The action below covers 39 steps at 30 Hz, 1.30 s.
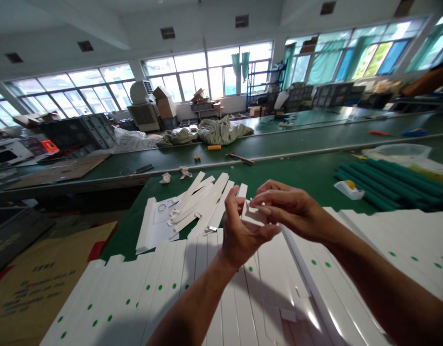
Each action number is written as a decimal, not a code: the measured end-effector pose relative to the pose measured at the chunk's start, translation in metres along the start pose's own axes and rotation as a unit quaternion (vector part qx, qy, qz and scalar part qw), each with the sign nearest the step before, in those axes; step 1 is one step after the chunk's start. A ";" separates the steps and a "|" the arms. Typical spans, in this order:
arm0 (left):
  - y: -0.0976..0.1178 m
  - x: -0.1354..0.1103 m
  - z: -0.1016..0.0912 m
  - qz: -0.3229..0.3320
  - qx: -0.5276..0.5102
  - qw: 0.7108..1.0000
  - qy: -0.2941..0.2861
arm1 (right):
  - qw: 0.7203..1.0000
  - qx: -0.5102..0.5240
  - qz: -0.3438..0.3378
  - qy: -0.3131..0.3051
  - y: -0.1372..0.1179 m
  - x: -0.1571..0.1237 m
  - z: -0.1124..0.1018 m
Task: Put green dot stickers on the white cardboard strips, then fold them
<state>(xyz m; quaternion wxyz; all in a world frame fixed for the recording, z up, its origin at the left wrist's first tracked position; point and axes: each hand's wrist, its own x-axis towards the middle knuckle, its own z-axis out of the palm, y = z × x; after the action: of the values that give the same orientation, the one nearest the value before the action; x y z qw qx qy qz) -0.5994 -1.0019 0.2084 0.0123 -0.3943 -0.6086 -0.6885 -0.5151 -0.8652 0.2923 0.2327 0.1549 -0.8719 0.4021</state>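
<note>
Between my fingertips (pixel 270 199), white card piece (pixel 255 217) pinched by left hand (pixel 243 233) and right hand (pixel 293 211); squeeze harder and I crease it, slip and it drops onto the scored sheets (pixel 228 307).

Small, apparently folded white card piece (pixel 253 215)

Factory workshop floor. Long green-topped assembly benches (pixel 308 178) run in parallel beneath rows of steel-framed windows (pixel 207 72). Stacked plastic crates (pixel 77 132), cardboard boxes (pixel 166 105) and an evaporative air cooler (pixel 142 105) stand beyond. White die-cut card (pixel 113 298) lies in quantity at the nearest bench.
</note>
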 end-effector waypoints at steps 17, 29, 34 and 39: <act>0.012 -0.001 0.009 0.038 0.073 0.997 0.011 | 0.980 0.005 0.107 -0.166 -0.011 0.028 -0.010; 0.014 -0.006 0.011 0.060 0.104 0.993 0.011 | 0.971 -0.116 0.077 -0.197 -0.020 0.026 -0.013; 0.011 -0.009 0.009 0.052 0.077 0.995 -0.019 | 0.965 -0.178 0.057 -0.181 -0.029 0.024 -0.009; 0.011 -0.009 0.012 0.062 0.086 0.994 0.004 | 0.976 -0.084 0.088 -0.179 -0.022 0.023 -0.011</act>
<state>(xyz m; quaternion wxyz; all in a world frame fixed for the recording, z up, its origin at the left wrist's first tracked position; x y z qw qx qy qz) -0.5812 -0.9995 0.2120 0.0911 -0.4264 -0.6398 -0.6329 -0.5210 -0.8725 0.3246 0.0489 0.1272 -0.9402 0.3120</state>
